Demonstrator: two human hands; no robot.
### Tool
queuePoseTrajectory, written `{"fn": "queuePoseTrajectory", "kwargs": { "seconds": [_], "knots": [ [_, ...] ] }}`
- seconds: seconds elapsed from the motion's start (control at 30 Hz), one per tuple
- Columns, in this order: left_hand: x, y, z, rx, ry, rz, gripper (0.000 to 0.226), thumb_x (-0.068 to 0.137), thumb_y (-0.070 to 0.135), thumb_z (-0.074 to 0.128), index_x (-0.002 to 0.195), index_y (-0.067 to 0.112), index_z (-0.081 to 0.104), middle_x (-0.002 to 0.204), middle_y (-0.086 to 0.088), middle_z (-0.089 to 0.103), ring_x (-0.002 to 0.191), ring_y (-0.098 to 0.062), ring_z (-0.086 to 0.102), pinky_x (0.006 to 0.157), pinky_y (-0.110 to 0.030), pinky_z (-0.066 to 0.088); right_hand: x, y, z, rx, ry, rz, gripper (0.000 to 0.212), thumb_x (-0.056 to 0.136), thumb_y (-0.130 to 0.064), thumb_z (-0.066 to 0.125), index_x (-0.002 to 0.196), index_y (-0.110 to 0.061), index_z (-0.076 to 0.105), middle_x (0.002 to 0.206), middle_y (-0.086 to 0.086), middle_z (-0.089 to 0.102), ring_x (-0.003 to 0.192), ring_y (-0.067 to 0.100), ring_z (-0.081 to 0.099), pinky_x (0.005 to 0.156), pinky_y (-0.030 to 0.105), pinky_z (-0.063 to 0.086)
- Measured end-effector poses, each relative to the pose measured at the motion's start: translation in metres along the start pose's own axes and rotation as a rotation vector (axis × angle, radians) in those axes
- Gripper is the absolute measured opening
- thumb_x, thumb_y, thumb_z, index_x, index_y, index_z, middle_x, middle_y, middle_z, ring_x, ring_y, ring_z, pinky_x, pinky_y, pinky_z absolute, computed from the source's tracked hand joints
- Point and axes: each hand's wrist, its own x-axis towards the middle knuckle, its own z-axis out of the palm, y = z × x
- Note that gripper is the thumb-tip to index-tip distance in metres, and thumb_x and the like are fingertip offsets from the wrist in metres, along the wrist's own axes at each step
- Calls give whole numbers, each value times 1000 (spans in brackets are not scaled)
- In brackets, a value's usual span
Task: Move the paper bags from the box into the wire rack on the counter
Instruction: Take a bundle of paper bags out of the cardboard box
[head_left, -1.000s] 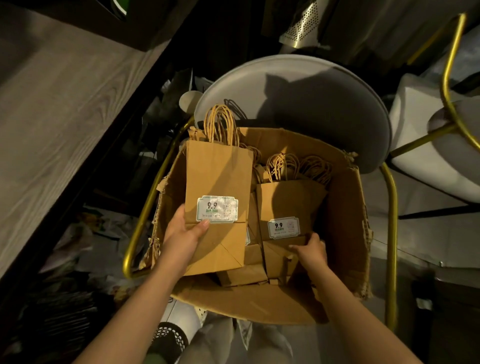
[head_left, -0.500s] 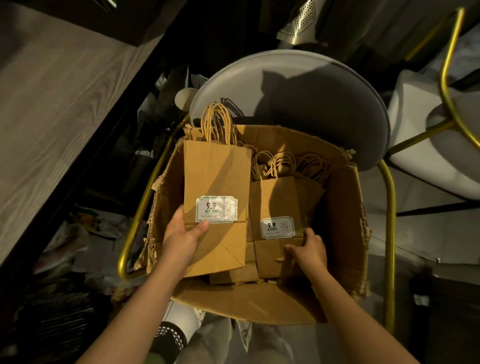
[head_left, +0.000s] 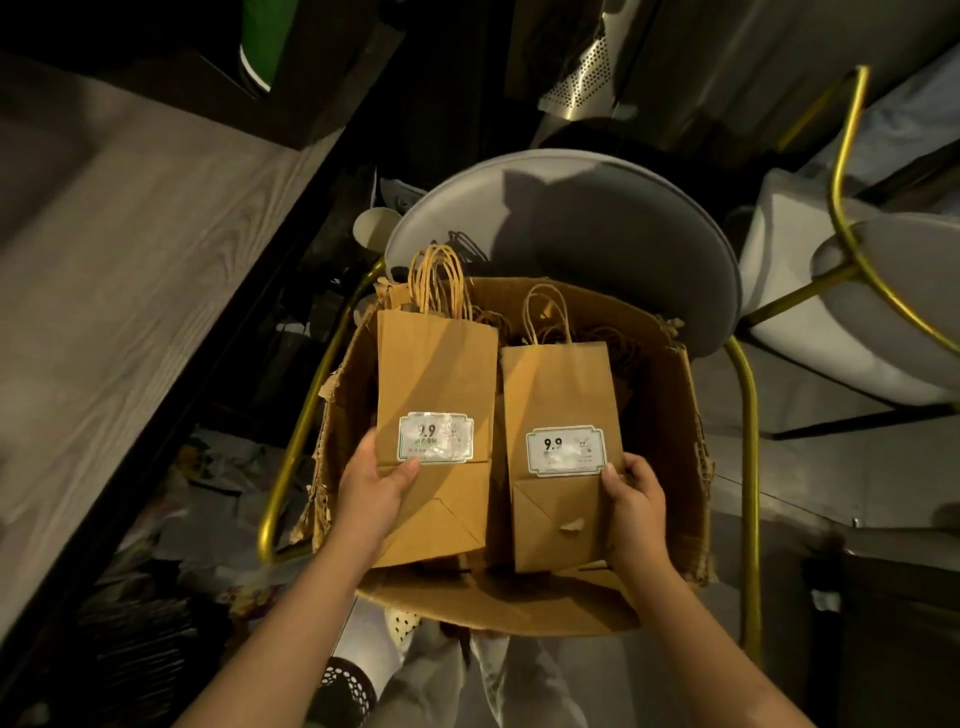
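Nearest us, our left hand (head_left: 376, 493) grips the bottom of a flat stack of paper bags (head_left: 436, 374). The thumb is curled over the front just under the label (head_left: 435, 436), and the other fingers are hidden behind. Our right hand (head_left: 636, 499) pinches a second bag (head_left: 561, 395) the same way at its lower right edge, thumb on the front.

That is the change. Half a second ago this hand was low in the box (head_left: 675, 467), gripping a bag lying among the rest. Now that bag is drawn up level with the left stack, side by side and almost touching. We judge both loads free of the pile and ready to carry to the wire rack, which is not in view.

Each bag's long axis runs from the box's near edge to its far edge, folded bottom toward us, twine handles (head_left: 439, 280) pointing away, label facing up. More handles show by the far wall, so bags remain. The box sits on a grey chair seat (head_left: 571, 218), and the wooden counter (head_left: 130, 312) lies to the left.
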Motion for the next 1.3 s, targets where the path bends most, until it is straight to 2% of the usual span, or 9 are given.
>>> {"fn": "queuePoseTrajectory", "kwargs": {
  "seconds": [0.1, 0.23, 0.33, 0.5, 0.7, 0.93, 1.07, 1.2, 1.3],
  "knots": [
    [-6, 1, -1, -25, -11, -13, 47, 94, 16, 56, 137, 28, 42, 116, 7, 57, 106, -16, 54, 83, -37, 46, -12, -8, 9, 148, -47, 76, 13, 98, -18, 49, 100, -15, 61, 107, 5, 69, 103, 25, 63, 81, 40, 50],
    [-15, 7, 0, -94, -48, -27, 33, 99, 26, 46, 131, 36, 42, 113, 11, 57, 100, -12, 55, 73, -31, 45, -26, -9, 25, 266, -97, 176, 17, 98, -20, 51, 111, -12, 58, 110, 7, 68, 102, 25, 64, 80, 42, 53],
    [-18, 12, 0, -173, -89, -73, 27, 100, 25, 45, 122, 39, 42, 107, 13, 60, 96, -10, 58, 70, -31, 48, -34, -7, 31, 229, -122, 187, 20, 97, -23, 53, 115, -14, 57, 112, 6, 67, 102, 25, 64, 75, 41, 53],
    [-20, 17, 2, -188, -207, -89, 43, 95, 9, 51, 127, 37, 42, 111, 9, 63, 99, -9, 61, 72, -30, 50, -41, -10, 33, 138, -152, 152, 19, 98, -21, 52, 117, -19, 55, 110, 1, 69, 100, 21, 66, 76, 38, 52],
    [-21, 14, 8, -149, -290, -60, 36, 99, 15, 46, 130, 34, 45, 118, 7, 64, 107, -12, 62, 87, -36, 52, -42, -22, 44, -21, -232, 23, 17, 96, -27, 57, 112, -31, 54, 112, -5, 64, 101, 13, 63, 72, 28, 51],
    [-21, 15, 16, -257, -260, -94, 32, 96, 34, 48, 127, 40, 43, 112, 8, 65, 97, -12, 65, 70, -29, 54, -46, -19, 55, 11, -247, 12, 14, 94, -24, 60, 105, -29, 54, 110, -2, 66, 99, 14, 64, 72, 26, 50],
    [-21, 13, 17, -225, -272, -76, 48, 88, 20, 63, 126, 40, 41, 112, 8, 63, 97, -12, 64, 70, -30, 54, -49, -12, 65, -46, -255, 2, 18, 92, -26, 62, 108, -31, 54, 113, 0, 60, 102, 17, 60, 73, 27, 48],
    [-16, 9, 17, -215, -209, -96, 51, 89, 7, 62, 125, 36, 41, 103, 7, 64, 89, -10, 63, 62, -26, 50, -48, -7, 70, -22, -279, 37, 42, 88, -20, 68, 120, -32, 46, 115, -5, 56, 103, 13, 57, 75, 26, 47],
    [-11, 5, 17, -225, -193, -124, 51, 89, 5, 62, 126, 35, 43, 106, 3, 65, 93, -17, 64, 69, -33, 53, -39, -2, 68, 13, -263, 95, 46, 89, -18, 66, 125, -32, 42, 113, 0, 59, 101, 12, 59, 72, 22, 46]
  ]
}}
